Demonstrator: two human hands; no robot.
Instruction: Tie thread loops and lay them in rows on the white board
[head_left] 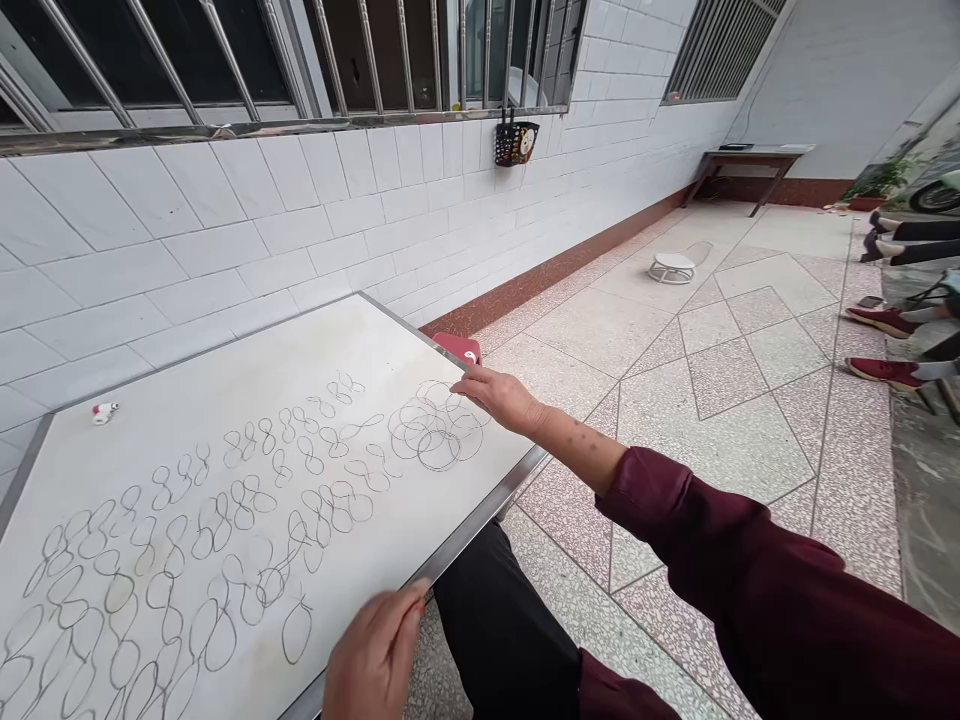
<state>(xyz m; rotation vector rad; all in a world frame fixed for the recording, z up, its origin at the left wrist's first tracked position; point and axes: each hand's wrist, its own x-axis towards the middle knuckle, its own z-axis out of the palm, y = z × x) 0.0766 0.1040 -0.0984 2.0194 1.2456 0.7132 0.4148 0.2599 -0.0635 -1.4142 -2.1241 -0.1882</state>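
My left hand (375,650) is closed at the near metal edge of the white-topped table (247,360), its thumb and forefinger pressed together. Whatever it may hold is hidden. My right hand (499,395) reaches to the table's right side, with closed fingertips at a pile of overlapping thin dark round loops (437,432). I cannot make out whether a loop is between them. Several thin loops twisted into figure eights (244,500) lie in rough rows across the top. One of them (297,630), closest to my left hand, has a large oval and a tiny upper end.
A small white and red object (105,410) lies at the table's far left. Beyond the right corner is a red stool (457,347). Farther off are a low white stool (672,266), a wooden table (750,160) and seated people's feet (885,372). A tiled wall (420,190) borders the table.
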